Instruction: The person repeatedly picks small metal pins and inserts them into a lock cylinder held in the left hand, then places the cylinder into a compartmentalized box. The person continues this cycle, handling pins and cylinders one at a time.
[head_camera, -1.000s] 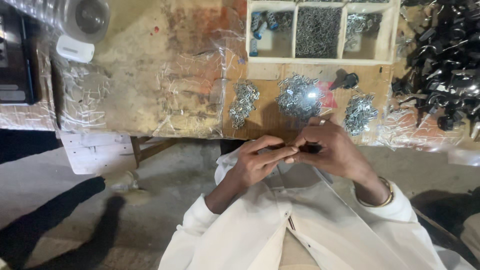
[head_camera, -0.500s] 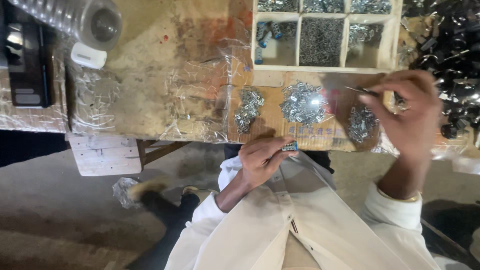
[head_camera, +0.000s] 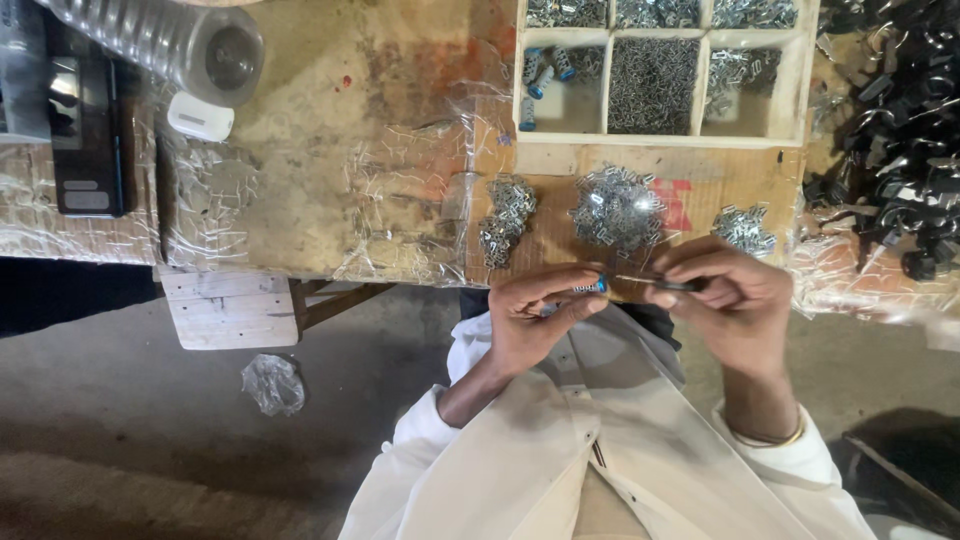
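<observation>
Left hand (head_camera: 535, 320) pinches a small blue-tipped metal part (head_camera: 592, 287) between thumb and fingertips, just off the front edge of the worktable (head_camera: 330, 190). Right hand (head_camera: 730, 300) grips a thin dark pin-like tool (head_camera: 655, 283), tip aimed at the part; the two nearly touch. Judgement: best done by bracing both wrists against the body, keeping tool and part in line, pushing gently so the part does not slip.

Just beyond the hands: three heaps of small silver clips (head_camera: 615, 208) on the table. Further back, a white compartment tray (head_camera: 660, 140) holding more metal pieces. Far right: pile of black parts (head_camera: 900, 130). Far left: clear plastic roll (head_camera: 190, 40).
</observation>
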